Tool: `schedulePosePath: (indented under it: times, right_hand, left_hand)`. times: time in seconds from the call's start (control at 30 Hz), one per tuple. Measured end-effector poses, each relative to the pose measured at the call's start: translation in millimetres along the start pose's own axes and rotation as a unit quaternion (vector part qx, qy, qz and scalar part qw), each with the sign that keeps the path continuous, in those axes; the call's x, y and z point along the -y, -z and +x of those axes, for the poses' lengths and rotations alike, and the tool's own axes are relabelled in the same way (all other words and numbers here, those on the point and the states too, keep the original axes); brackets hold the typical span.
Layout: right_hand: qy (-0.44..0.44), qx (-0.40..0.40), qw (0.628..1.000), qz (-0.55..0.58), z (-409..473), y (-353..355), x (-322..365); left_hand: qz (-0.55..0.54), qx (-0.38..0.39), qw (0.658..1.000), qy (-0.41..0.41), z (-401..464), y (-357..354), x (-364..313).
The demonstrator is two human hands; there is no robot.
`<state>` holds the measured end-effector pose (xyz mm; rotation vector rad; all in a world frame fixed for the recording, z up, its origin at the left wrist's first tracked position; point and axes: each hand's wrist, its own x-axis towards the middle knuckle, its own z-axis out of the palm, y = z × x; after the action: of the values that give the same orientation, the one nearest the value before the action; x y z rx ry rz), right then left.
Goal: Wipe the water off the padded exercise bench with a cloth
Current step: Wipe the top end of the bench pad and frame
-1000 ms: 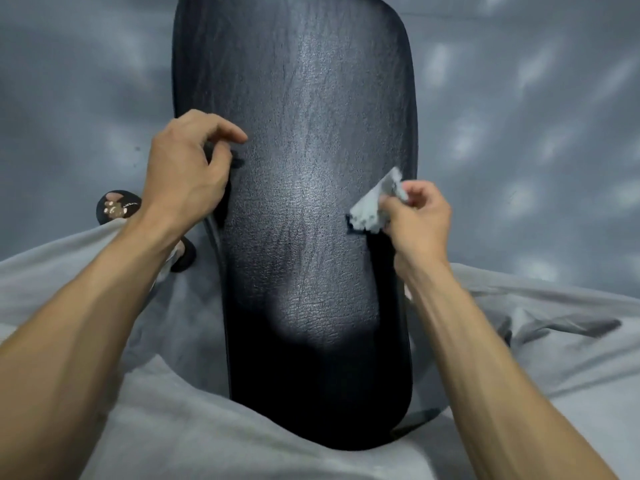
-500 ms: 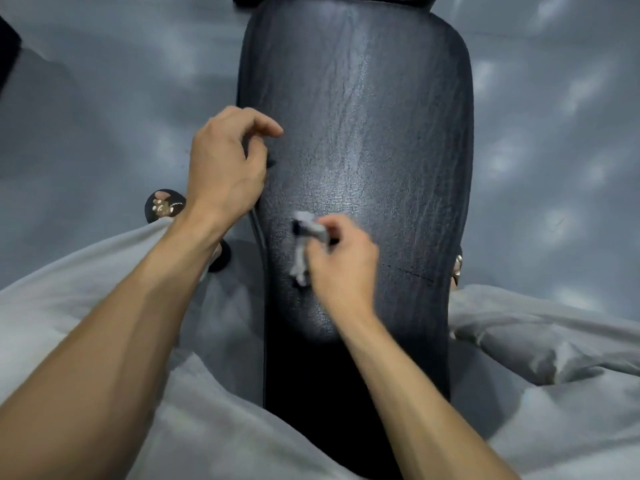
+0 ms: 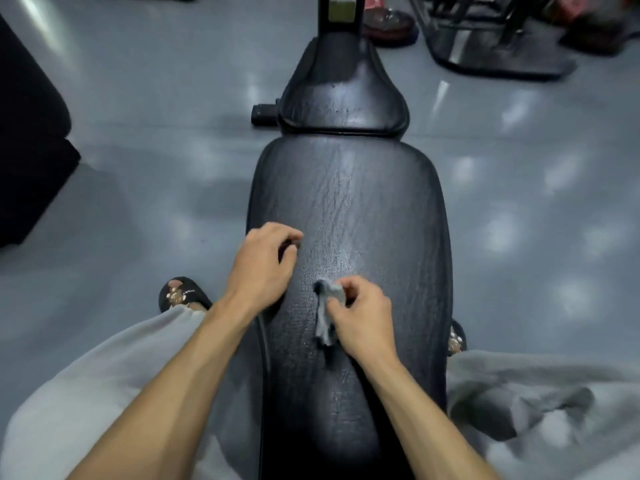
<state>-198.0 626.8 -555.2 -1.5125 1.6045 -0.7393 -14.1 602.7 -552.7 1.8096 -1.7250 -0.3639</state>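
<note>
The padded exercise bench (image 3: 363,202) is a long black cracked-leather pad running away from me, with a smaller seat pad (image 3: 343,95) beyond it. Wet sheen and small droplets show on the pad around my hands. My right hand (image 3: 363,320) pinches a small grey cloth (image 3: 327,313) and holds it down on the middle of the pad. My left hand (image 3: 263,265) rests on the pad's left edge, fingers bent, fingertips touching the leather, holding nothing.
I straddle the bench in grey trousers (image 3: 104,375), a black sandal (image 3: 183,294) on the floor at each side. A black upright post (image 3: 341,12) stands at the bench's far end. A metal machine frame (image 3: 495,36) is back right, a dark block (image 3: 27,133) at left.
My right hand has carried the cloth from the pad's right edge across to its middle. My left hand has stayed on the left edge. The view now takes in more of the bench.
</note>
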Motion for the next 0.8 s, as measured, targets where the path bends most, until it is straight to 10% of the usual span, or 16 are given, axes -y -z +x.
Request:
schedulePosePath:
  times: [0.3,0.8]
  right_hand:
    - [0.041,-0.026,0.992,0.119,64.3,119.9,42.0]
    - [-0.076,-0.028,0.965,0.249,264.5,145.7,67.7]
  left_hand:
    - [0.210,0.288,0.934,-0.018,25.3,40.0,-23.5]
    - [0.139,0.093,0.979,-0.112,173.5,-4.8,-27.9]
